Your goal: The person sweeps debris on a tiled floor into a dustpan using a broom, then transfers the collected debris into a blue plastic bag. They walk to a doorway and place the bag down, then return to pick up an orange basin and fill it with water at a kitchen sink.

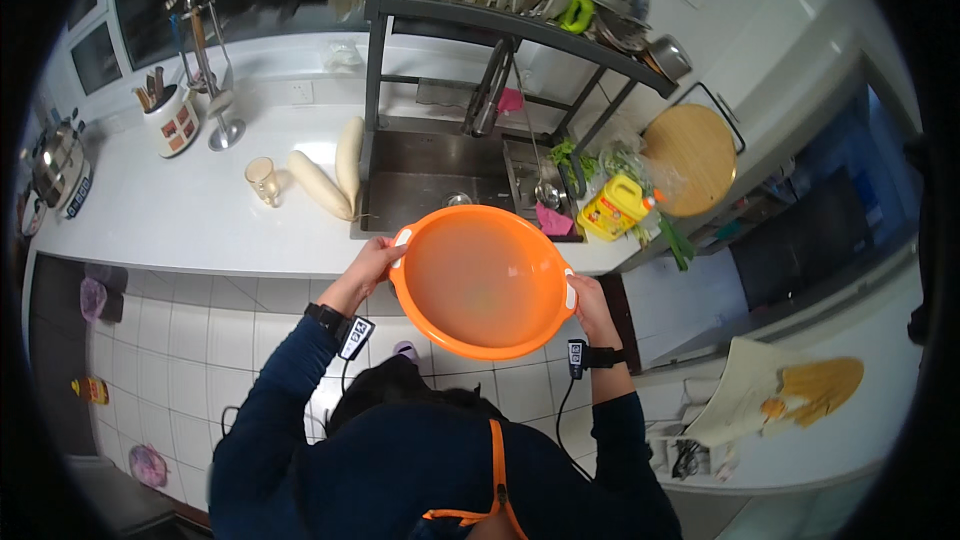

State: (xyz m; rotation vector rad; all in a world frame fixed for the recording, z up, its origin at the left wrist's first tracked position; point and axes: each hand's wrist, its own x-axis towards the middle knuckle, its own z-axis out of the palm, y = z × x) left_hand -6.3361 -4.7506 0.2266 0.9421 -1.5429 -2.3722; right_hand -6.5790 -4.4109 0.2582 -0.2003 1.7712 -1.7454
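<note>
Orange basin (483,280) held level at both rims, your left hand (378,262) at nine o'clock, right hand (588,297) at three, just short of the sink (420,180). Basin looks empty; two white radishes (335,178) lie untouched on the tabletop (180,210).

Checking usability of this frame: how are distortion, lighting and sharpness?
Head view: strong fisheye, the counter edge bows and black vignette rings the picture; even lighting, with a soft sheen inside the orange basin held at its rim by the left hand and right hand; centre sharp, rim softer.
</note>
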